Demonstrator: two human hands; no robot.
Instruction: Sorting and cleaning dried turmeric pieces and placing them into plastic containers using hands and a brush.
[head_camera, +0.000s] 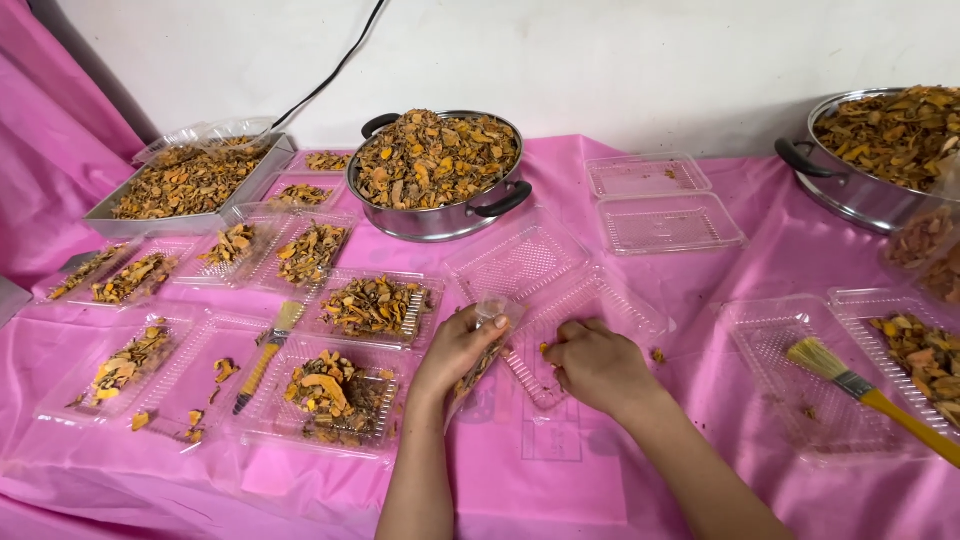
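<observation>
Left hand (458, 345) grips a tilted clear clamshell tray (520, 335) holding dried orange pieces, directly in front of the steel pot (437, 175). Right hand (598, 362), fingers curled, pinches a loose piece (547, 348) beside the tray. Advisable: keep the tray steady and level so contents stay in.

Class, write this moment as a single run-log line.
left hand: holds small clear container | right hand: fingers on table | nearby: pot, brush
</observation>
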